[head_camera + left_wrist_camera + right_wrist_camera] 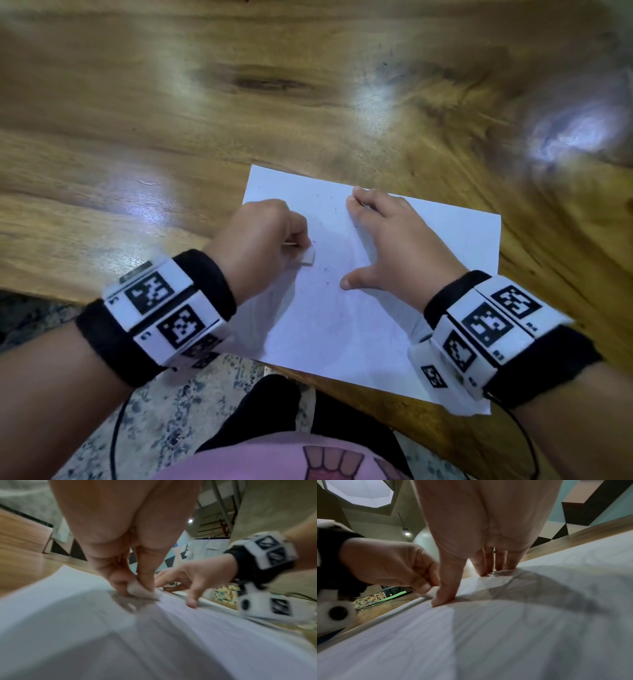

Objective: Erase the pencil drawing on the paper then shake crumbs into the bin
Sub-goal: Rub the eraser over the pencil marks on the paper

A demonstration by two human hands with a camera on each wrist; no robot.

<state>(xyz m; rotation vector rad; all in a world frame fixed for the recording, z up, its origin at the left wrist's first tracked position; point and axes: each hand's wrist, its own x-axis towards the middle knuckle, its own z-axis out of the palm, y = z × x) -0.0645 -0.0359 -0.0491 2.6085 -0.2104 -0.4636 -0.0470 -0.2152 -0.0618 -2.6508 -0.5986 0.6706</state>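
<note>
A white sheet of paper (359, 329) lies on the wooden table (171, 137) near its front edge. Faint pencil lines and dark eraser crumbs (325, 270) show on it. My left hand (263, 240) pinches a small white eraser (309, 256) between thumb and fingers and presses it onto the paper (68, 615); the eraser (140, 591) is blurred in the left wrist view. My right hand (394, 246) lies spread on the sheet to the right of the eraser. Its straight fingers (488, 562) and thumb press the paper (539, 628) down. No bin is in view.
The table stretches far and to both sides of the sheet, with bright glare patches (575, 133). Its front edge runs just below the paper, above a speckled floor (164, 421). A black cable (116, 428) hangs from the left wrist.
</note>
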